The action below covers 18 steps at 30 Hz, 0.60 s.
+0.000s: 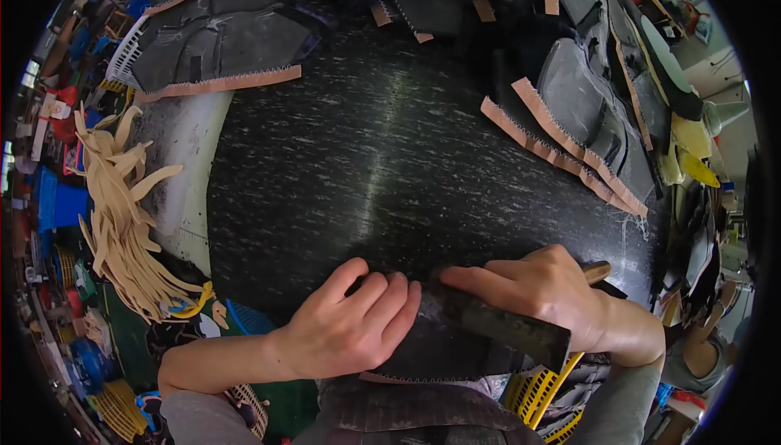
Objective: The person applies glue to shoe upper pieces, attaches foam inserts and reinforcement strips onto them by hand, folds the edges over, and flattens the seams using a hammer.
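Observation:
A dark, sheet-like piece (455, 351) with a zigzag-stitched edge lies at the near side of the black speckled work surface (350, 160), close to my body. My left hand (350, 315) is closed, its curled fingertips pressed at the piece's far-left part. In my closed right hand (537, 286) is a hammer (512, 327) with a long dark metal head and a wooden handle end showing behind the knuckles. My right index finger stretches along the head toward the left fingertips. What lies beneath the fingertips is partly hidden.
Dark pieces with tan stitched strips (220, 83) lie at the far left, and more strip-edged pieces (569, 152) at the right. A bundle of beige strips (130, 225) hangs at the left edge. Yellow baskets (537, 392) stand below. Another person (700, 359) sits at far right.

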### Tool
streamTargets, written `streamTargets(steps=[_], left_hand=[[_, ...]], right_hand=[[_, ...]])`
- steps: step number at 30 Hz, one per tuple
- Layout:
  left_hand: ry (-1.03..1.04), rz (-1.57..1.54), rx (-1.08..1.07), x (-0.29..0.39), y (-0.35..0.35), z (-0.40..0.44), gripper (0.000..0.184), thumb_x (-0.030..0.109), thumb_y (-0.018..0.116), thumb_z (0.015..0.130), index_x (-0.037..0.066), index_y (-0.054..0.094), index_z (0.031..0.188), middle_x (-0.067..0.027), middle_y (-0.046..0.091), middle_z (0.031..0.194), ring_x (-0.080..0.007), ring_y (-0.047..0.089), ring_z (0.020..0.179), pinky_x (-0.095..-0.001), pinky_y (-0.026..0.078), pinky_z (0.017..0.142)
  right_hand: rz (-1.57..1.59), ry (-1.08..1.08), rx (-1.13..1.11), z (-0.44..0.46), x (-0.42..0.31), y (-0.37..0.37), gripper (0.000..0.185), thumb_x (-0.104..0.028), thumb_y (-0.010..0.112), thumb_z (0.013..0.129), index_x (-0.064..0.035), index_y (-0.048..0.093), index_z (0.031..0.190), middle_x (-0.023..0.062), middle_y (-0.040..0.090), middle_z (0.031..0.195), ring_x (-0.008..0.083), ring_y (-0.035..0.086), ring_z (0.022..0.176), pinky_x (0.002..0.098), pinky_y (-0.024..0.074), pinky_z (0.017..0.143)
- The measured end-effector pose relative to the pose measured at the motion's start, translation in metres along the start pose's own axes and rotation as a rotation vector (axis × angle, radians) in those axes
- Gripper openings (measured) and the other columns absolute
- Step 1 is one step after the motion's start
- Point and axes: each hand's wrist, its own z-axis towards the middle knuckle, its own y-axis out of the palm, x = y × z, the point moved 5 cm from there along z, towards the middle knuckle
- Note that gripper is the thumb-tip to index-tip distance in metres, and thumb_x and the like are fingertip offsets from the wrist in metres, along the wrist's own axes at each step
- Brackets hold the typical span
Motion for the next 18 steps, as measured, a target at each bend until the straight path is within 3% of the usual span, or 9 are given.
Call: streamTargets(steps=[3,6,9,12,18], left_hand=[[-0.037,-0.011,0.041,0.001,0.004,-0.003,0.026,0.013,0.070,0.078,0.004,0.074,0.102,-0.0063,0.066,0.094,-0.0173,0.059,0.076,-0.0391,0.046,0.083],[-0.328,-0.209,0.072,-0.025,-0.007,-0.007,0.032,0.020,0.084,0.071,0.009,0.076,0.100,-0.0025,0.063,0.089,-0.0184,0.058,0.081,-0.0430,0.038,0.086],[-0.419,-0.418,0.115,-0.025,0.004,-0.019,0.031,0.016,0.085,0.069,0.010,0.076,0.098,-0.0017,0.065,0.090,-0.0185,0.059,0.085,-0.0414,0.037,0.086],[-0.481,-0.548,0.156,-0.025,0.013,-0.024,0.030,0.014,0.086,0.069,0.010,0.076,0.097,-0.0010,0.066,0.091,-0.0181,0.059,0.083,-0.0393,0.037,0.086],[-0.415,-0.567,0.150,-0.020,0.018,-0.026,0.022,0.016,0.084,0.076,0.011,0.074,0.094,-0.0001,0.066,0.093,-0.0159,0.061,0.085,-0.0398,0.037,0.090]], right_hand=[[-0.017,0.008,-0.029,0.003,0.001,0.005,0.032,-0.016,0.062,0.089,-0.0090,0.063,0.120,0.0047,0.060,0.066,0.0238,0.065,0.055,0.0351,0.0504,0.046],[-0.010,0.000,-0.052,0.002,0.004,0.012,0.032,-0.016,0.061,0.089,-0.0085,0.064,0.120,0.0054,0.060,0.067,0.0240,0.065,0.055,0.0350,0.0503,0.046],[0.015,-0.004,-0.034,-0.001,0.006,0.013,0.032,-0.016,0.061,0.089,-0.0083,0.064,0.120,0.0060,0.060,0.067,0.0243,0.065,0.055,0.0352,0.0499,0.046],[0.003,-0.006,-0.040,0.000,0.003,0.012,0.034,-0.015,0.062,0.088,-0.0086,0.065,0.120,0.0062,0.059,0.067,0.0244,0.065,0.055,0.0355,0.0498,0.046],[0.004,-0.015,-0.018,-0.001,0.004,0.014,0.034,-0.016,0.063,0.087,-0.0092,0.065,0.120,0.0053,0.058,0.067,0.0238,0.063,0.053,0.0354,0.0491,0.044]])
